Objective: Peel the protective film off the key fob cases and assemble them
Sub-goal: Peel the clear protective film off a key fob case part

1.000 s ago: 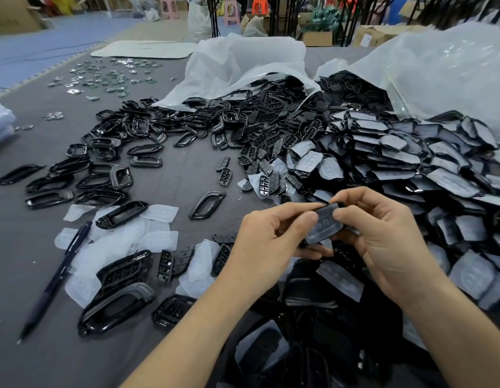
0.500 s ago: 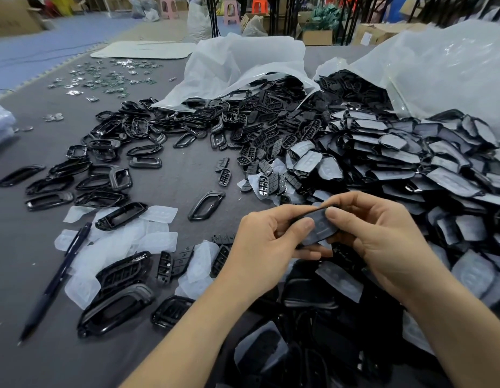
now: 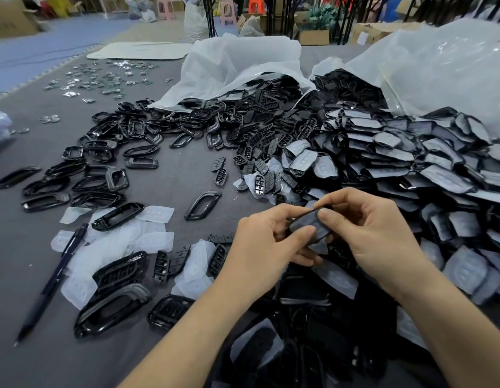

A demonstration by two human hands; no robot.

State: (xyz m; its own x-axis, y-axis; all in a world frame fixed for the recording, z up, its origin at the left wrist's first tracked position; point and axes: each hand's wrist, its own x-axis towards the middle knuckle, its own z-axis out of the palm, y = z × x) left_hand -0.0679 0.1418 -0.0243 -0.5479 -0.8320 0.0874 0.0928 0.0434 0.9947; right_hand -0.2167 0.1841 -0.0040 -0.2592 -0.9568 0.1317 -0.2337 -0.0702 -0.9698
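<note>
Head view, looking down over the person's forearms: both hands meet just above the near edge of the heap of film-covered pieces (image 3: 411, 169). The left hand (image 3: 260, 242) pinches one key fob case piece (image 3: 306, 224) between thumb and curled fingers, holding it in the air, clear of the table (image 3: 173, 177). The right hand (image 3: 377, 236) pinches the same piece from the other side, thumb pressed onto its upper face. A second ago that piece faced up with its cloudy film plain to see. Now it is tipped nearly edge-on and the right thumb has slid over the face. I take that as picking at the film's edge. I can see no flap lifted yet, so the peel is only starting. Stripped films (image 3: 109, 247) lie to the left beside a pen (image 3: 51, 278).
</note>
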